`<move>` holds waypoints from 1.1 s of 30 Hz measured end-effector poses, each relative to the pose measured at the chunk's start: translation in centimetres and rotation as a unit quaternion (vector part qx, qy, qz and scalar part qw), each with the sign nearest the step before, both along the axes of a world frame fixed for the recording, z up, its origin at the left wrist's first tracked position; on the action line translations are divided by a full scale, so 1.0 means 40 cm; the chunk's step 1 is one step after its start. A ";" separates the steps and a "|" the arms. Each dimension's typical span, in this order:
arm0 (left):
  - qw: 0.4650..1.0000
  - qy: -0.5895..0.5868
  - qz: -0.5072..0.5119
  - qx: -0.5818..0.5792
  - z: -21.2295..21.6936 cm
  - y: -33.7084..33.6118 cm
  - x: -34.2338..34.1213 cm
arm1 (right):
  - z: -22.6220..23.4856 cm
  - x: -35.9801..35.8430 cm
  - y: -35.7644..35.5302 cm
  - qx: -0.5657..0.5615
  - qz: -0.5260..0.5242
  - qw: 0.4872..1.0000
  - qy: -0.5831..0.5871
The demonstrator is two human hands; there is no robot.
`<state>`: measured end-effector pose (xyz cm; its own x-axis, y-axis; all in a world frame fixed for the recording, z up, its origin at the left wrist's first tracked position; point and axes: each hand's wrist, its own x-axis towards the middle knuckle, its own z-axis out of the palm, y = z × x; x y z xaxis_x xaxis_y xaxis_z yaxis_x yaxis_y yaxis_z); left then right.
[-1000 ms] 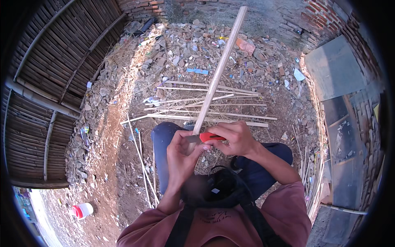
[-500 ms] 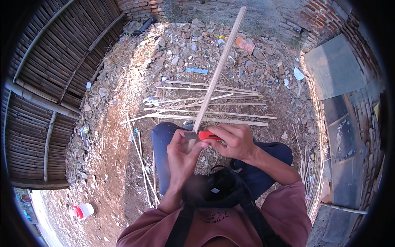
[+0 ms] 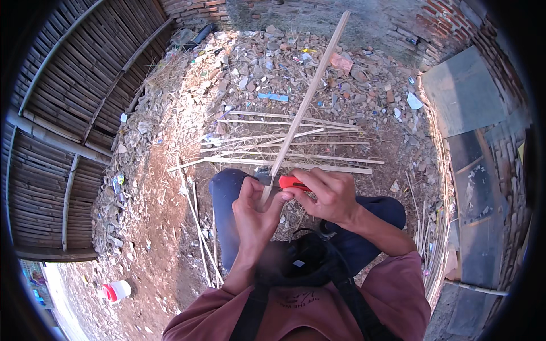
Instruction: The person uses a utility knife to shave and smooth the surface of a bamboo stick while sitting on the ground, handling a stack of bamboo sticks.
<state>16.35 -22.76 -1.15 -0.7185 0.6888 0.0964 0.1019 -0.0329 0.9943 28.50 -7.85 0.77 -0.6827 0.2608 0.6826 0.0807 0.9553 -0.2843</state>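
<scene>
A long, pale strip of bamboo or wood [image 3: 310,94] slants away from my lap, its far end up near the back wall. My left hand [image 3: 249,215] pinches the near end between thumb and fingers. Wrapped round a red utility knife [image 3: 291,182] is my right hand [image 3: 333,196], with the blade pointing left across the strip just above my left hand. The blade meets the strip there; how deep it sits is not visible. My right thumb lies close to my left thumb.
Several similar strips [image 3: 296,165] lie on the rubble ground before my knees, and more [image 3: 199,233] lie to the left. A bamboo-slat wall [image 3: 62,113] stands left, and boards [image 3: 463,91] lean at the right. A red-and-white container [image 3: 116,291] rests at lower left.
The strip's far end has swung slightly right. My right hand and the knife have shifted a little to the right, and the strip's near end now shows between my hands.
</scene>
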 end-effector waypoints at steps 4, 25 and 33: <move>0.998 0.046 0.018 -0.025 0.025 0.007 0.014 | 0.009 0.004 0.012 0.016 -0.018 1.000 -0.009; 0.990 -0.016 -0.038 -0.131 0.063 -0.054 -0.007 | 0.049 0.028 0.124 -0.216 0.011 0.976 0.012; 0.998 0.025 -0.034 -0.040 -0.019 -0.054 -0.015 | -0.023 -0.011 0.050 -0.117 0.124 0.985 -0.039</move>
<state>15.77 -24.93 -1.92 -0.6658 0.7425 0.0736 0.1509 0.0374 0.9878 28.04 -5.86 -0.17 -0.7929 0.2241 0.5666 -0.1161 0.8573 -0.5015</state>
